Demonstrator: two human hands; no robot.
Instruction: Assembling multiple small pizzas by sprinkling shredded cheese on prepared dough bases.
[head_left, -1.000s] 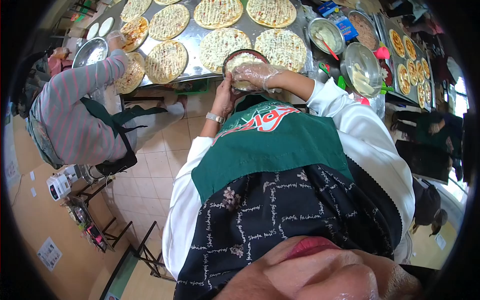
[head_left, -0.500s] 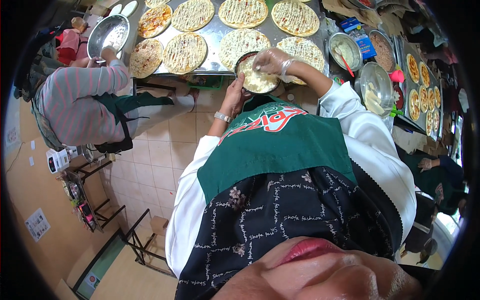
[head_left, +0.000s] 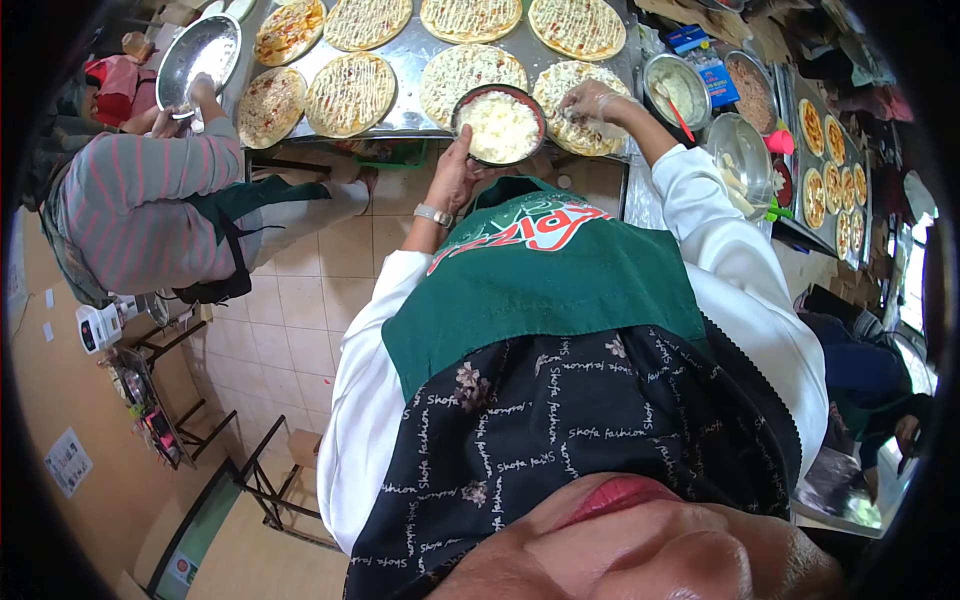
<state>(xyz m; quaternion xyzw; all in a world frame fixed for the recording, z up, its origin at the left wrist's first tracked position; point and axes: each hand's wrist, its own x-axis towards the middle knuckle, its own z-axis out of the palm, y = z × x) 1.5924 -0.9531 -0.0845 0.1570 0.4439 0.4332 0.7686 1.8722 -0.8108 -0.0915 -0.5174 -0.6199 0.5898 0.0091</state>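
My left hand (head_left: 456, 178), bare and wearing a wristwatch, grips a dark round bowl (head_left: 544, 128) by its left side, with the thumb at the rim. Shredded white cheese (head_left: 503, 128) fills much of the bowl. In a clear plastic glove, my right hand (head_left: 594, 104) hovers over a pizza (head_left: 588, 140) on the table's near right, its fingers bent down and drawn together on shredded cheese. That pizza has white shreds across its top. Beside it, behind the bowl, lies another cheese-strewn pizza (head_left: 470, 72).
More sauce-striped pizzas (head_left: 350, 95) cover the metal table (head_left: 405, 80). To the right stand a bowl of white paste (head_left: 680, 75), a steel bowl (head_left: 735, 150) and a tray of small pizzas (head_left: 820, 195). On the left a co-worker (head_left: 150, 200) works at a metal bowl (head_left: 175, 65).
My right hand has moved from the cheese bowl to the right, over the pizza. The left hand keeps hold of the bowl, which now shows its cheese uncovered.
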